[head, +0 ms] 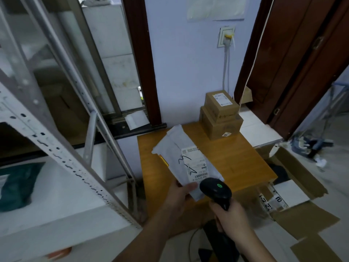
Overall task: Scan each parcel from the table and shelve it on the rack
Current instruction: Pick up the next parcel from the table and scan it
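My left hand (178, 195) pinches the near end of a grey plastic mailer parcel (176, 148) and holds it over the wooden table (241, 163). Its white shipping label with a barcode and black scribble faces up. My right hand (231, 217) grips a black handheld scanner (216, 190) with a green light on top, its head right at the label's barcode end. Two stacked cardboard boxes (220, 114) stand at the table's far edge. The white metal rack (62, 186) stands to the left.
A dark green bag (17, 186) lies on the rack's shelf. An open cardboard carton (294, 186) sits on the floor right of the table. Behind are a pale wall with a socket, a brown door frame and a glass door.
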